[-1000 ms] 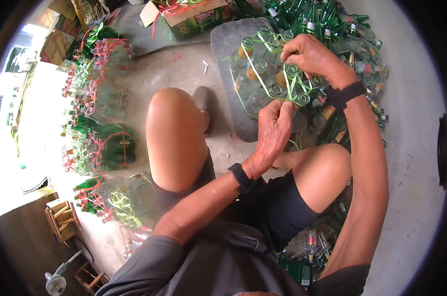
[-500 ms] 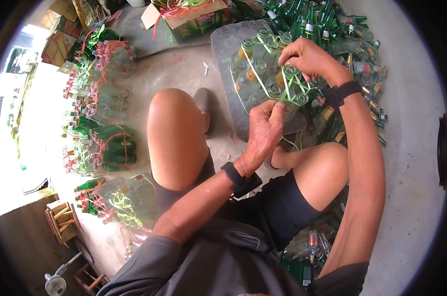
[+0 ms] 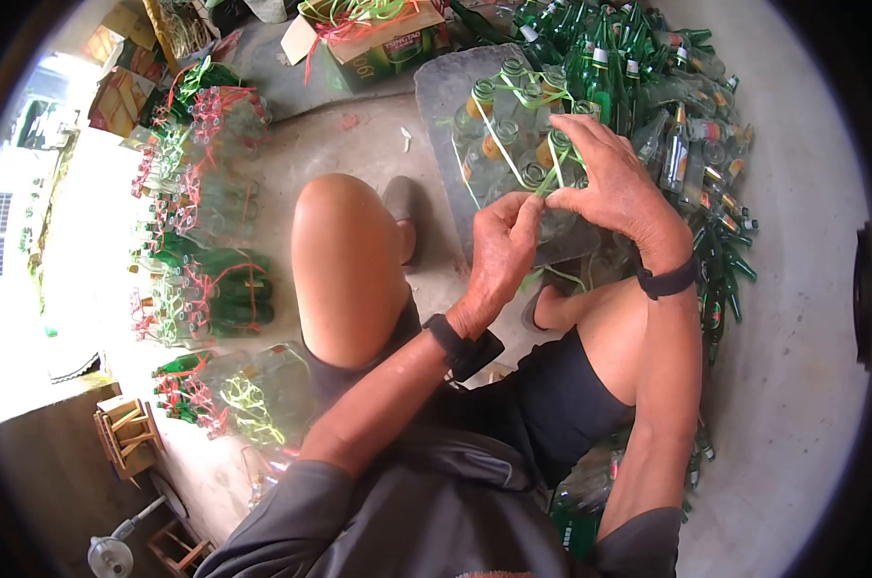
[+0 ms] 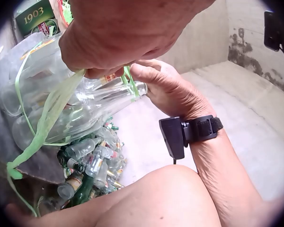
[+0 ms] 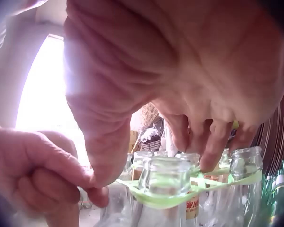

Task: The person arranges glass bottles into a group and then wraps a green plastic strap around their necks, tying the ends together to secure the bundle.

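A cluster of clear glass bottles (image 3: 501, 135) stands on a grey slab (image 3: 441, 87) between my knees, laced round the necks with green plastic strap (image 3: 494, 144). My left hand (image 3: 505, 241) pinches the strap end at the cluster's near side. My right hand (image 3: 604, 183) meets it there, thumb and fingers pinching the same strap. In the left wrist view the green strap (image 4: 47, 118) runs down from the fingers over the clear bottles (image 4: 85, 113). In the right wrist view the strap (image 5: 180, 194) circles the bottle necks (image 5: 168, 177) beneath my fingers.
A heap of loose green and clear bottles (image 3: 686, 125) lies to the right of the slab. Tied bottle bundles (image 3: 205, 279) line the floor at left. A cardboard box (image 3: 378, 34) holds strap at the top. A small wooden stool (image 3: 123, 429) stands at lower left.
My right hand came off the bottle tops and moved down toward me to meet the left hand at the strap. The left hand shifted slightly left.
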A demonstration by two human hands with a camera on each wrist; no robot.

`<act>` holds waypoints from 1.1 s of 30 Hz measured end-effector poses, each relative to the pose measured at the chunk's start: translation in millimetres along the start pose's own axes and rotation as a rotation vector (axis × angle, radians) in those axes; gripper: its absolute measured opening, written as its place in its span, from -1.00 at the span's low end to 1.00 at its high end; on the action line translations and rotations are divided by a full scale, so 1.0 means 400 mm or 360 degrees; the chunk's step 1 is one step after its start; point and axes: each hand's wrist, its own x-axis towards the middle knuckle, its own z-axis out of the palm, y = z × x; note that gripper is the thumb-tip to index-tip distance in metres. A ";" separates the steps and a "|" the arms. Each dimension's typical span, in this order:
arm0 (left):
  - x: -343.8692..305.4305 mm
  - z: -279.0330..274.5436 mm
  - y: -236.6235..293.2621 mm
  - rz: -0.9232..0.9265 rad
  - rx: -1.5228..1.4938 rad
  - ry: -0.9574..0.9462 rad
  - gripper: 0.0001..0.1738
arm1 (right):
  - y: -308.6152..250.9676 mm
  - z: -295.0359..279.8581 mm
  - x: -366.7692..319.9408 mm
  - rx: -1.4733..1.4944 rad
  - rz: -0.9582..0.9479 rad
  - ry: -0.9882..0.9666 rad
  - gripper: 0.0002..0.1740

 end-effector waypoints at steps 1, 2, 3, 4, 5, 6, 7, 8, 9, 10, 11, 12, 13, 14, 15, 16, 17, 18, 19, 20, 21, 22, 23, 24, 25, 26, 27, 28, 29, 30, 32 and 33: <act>0.002 -0.003 0.000 -0.0001 0.0009 0.0000 -0.62 | 0.003 0.005 -0.001 0.0008 0.0002 0.0004 -0.11; 0.005 -0.009 0.001 0.0051 0.0079 -0.0013 -0.61 | 0.009 0.013 0.000 -0.0021 -0.0021 0.0038 -0.14; 0.009 -0.014 0.001 0.0102 0.0149 -0.0026 -0.60 | 0.012 0.018 0.000 -0.0050 -0.0044 0.0071 -0.17; 0.012 -0.018 -0.001 0.0101 0.0157 -0.0026 -0.60 | 0.013 0.020 -0.001 -0.0043 -0.0042 0.0076 -0.17; 0.015 -0.021 -0.002 0.0114 0.0190 -0.0029 -0.60 | 0.013 0.023 -0.003 -0.0045 -0.0073 0.0106 -0.21; 0.016 -0.023 -0.004 0.0128 0.0223 -0.0031 -0.59 | 0.014 0.024 -0.004 -0.0047 -0.0104 0.0137 -0.24; 0.015 -0.027 0.000 0.0127 0.0232 -0.0032 -0.59 | 0.015 0.026 -0.003 -0.0040 -0.0102 0.0142 -0.24; 0.013 -0.033 0.003 0.0135 0.0278 -0.0038 -0.60 | 0.016 0.028 -0.002 -0.0028 -0.0110 0.0158 -0.28; 0.011 -0.039 0.006 0.0141 0.0325 -0.0046 -0.60 | 0.016 0.031 -0.003 -0.0014 -0.0116 0.0176 -0.31; 0.010 -0.047 0.010 0.0139 0.0338 -0.0053 -0.60 | 0.014 0.031 -0.001 -0.0005 -0.0106 0.0184 -0.31; 0.009 -0.055 0.013 0.0123 0.0360 -0.0079 -0.61 | 0.009 0.031 -0.001 0.0000 -0.0102 0.0195 -0.34; 0.008 -0.059 0.014 0.0107 0.0380 -0.0108 -0.62 | 0.007 0.032 -0.002 0.0004 -0.0096 0.0208 -0.36; 0.008 -0.060 0.012 0.0105 0.0395 -0.0119 -0.62 | 0.010 0.035 -0.002 0.0011 -0.0082 0.0218 -0.36; 0.009 -0.062 0.009 0.0134 0.0389 -0.0105 -0.64 | 0.015 0.038 0.000 0.0024 -0.0099 0.0232 -0.37; 0.009 -0.065 0.006 0.0166 0.0383 -0.0090 -0.65 | 0.017 0.041 0.001 0.0036 -0.0116 0.0248 -0.38; 0.008 -0.066 0.003 0.0169 0.0399 -0.0100 -0.65 | 0.015 0.044 0.001 0.0042 -0.0107 0.0263 -0.38; 0.007 -0.067 0.003 0.0192 0.0387 -0.0076 -0.67 | 0.012 0.046 0.001 0.0045 -0.0108 0.0273 -0.38; 0.006 -0.068 0.003 0.0216 0.0372 -0.0051 -0.69 | 0.011 0.046 0.000 0.0046 -0.0110 0.0282 -0.38; 0.005 -0.068 0.006 0.0223 0.0384 -0.0059 -0.69 | 0.012 0.044 0.000 0.0050 -0.0105 0.0297 -0.38; 0.003 -0.071 0.011 0.0244 0.0436 -0.0079 -0.71 | 0.012 0.043 0.001 0.0069 -0.0069 0.0235 -0.34; 0.000 -0.073 0.017 0.0265 0.0489 -0.0103 -0.73 | 0.012 0.040 -0.001 0.0089 -0.0031 0.0175 -0.30; 0.003 -0.075 0.025 0.0278 0.0502 -0.0116 -0.73 | 0.015 0.040 -0.001 0.0089 -0.0025 0.0196 -0.30; 0.008 -0.078 0.036 0.0396 0.0674 -0.0157 -0.75 | 0.018 0.044 -0.001 0.0095 -0.0040 0.0201 -0.30; 0.013 -0.083 0.046 0.0513 0.0848 -0.0196 -0.76 | 0.020 0.048 -0.001 0.0107 -0.0055 0.0205 -0.30; 0.023 -0.088 0.058 0.0522 0.0865 -0.0205 -0.76 | 0.022 0.049 0.001 0.0113 -0.0050 0.0225 -0.30; 0.036 -0.093 0.071 0.0666 0.1047 -0.0269 -0.78 | 0.024 0.050 0.002 0.0134 -0.0053 0.0223 -0.30; 0.048 -0.096 0.084 0.0809 0.1227 -0.0334 -0.80 | 0.025 0.052 0.001 0.0156 -0.0056 0.0220 -0.29; 0.056 -0.093 0.107 0.0894 0.1311 -0.0390 -0.85 | 0.026 0.055 0.000 0.0163 -0.0049 0.0235 -0.29; 0.062 -0.085 0.128 0.0903 0.1322 -0.0398 -0.85 | 0.027 0.057 0.002 0.0172 -0.0042 0.0245 -0.29; 0.067 -0.077 0.147 0.0903 0.1390 -0.0396 -0.87 | 0.028 0.061 0.004 0.0182 -0.0033 0.0253 -0.29; 0.100 -0.070 0.166 0.1105 0.1511 -0.0437 -0.85 | 0.038 0.075 0.006 0.0186 -0.0088 0.0329 -0.32; 0.119 -0.063 0.169 0.1109 0.1517 -0.0448 -0.85 | 0.046 0.081 0.005 0.0183 -0.0147 0.0396 -0.35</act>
